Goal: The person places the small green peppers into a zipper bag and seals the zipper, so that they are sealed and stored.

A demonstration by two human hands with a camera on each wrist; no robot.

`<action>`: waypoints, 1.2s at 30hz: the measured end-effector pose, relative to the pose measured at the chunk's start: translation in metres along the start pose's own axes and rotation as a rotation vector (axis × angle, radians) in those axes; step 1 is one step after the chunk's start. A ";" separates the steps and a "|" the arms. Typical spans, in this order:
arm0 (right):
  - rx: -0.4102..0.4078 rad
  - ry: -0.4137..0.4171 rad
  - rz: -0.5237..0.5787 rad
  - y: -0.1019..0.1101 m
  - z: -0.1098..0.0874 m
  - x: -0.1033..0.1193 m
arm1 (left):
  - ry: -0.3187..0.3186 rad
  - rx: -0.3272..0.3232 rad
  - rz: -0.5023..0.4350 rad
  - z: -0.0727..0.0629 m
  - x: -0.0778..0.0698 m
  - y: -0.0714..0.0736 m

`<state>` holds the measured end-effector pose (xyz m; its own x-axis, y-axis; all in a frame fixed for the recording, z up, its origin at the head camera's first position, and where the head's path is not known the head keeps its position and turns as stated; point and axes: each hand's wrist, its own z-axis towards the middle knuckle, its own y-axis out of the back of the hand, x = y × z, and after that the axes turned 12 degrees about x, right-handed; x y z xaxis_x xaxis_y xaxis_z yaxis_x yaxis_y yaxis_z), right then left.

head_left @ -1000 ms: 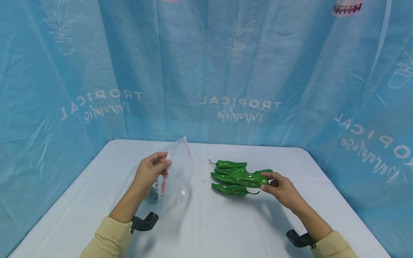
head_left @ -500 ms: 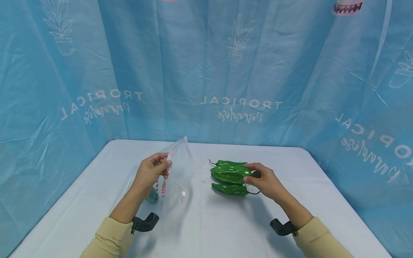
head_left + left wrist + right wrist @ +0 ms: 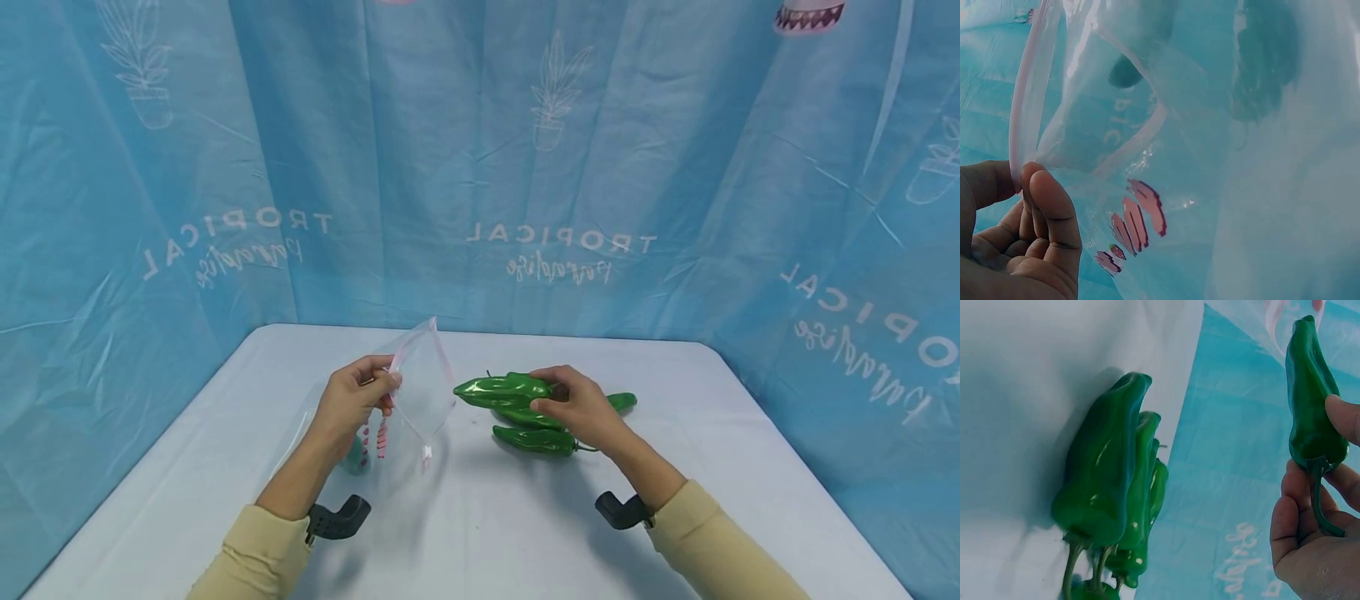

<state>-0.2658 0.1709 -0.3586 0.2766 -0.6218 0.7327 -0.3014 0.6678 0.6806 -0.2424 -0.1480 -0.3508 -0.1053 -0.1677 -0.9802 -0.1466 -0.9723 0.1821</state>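
In the head view my left hand pinches the pink-edged mouth of a clear zip bag, which hangs partly spread with its zip slider low at the front. Red print marks the plastic. My right hand grips a green pepper by its stem end; its tip points left, right at the bag's mouth. The right wrist view shows thumb and fingers around the base of this pepper, the stem hanging over the palm. Beneath it, several more green peppers lie on the table.
Another pepper sticks out right of my right hand. A blurred teal shape shows at the bag's lower part beside my left forearm. The white table ends at a blue printed curtain.
My right hand has carried the green pepper leftward from over the other peppers, its tip now at the bag's mouth. The left hand and bag have hardly moved.
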 end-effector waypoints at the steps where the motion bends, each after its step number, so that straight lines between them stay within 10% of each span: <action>1: 0.003 0.007 0.000 -0.001 0.001 0.001 | 0.001 -0.001 0.000 0.000 0.000 0.000; 36: 0.056 0.101 -0.096 -0.027 0.037 0.040 | 0.030 -0.008 0.019 -0.001 -0.002 -0.001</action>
<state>-0.2803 0.1134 -0.3479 0.3965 -0.6354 0.6626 -0.3190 0.5814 0.7485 -0.2410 -0.1467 -0.3496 -0.0782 -0.1913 -0.9784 -0.1373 -0.9700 0.2006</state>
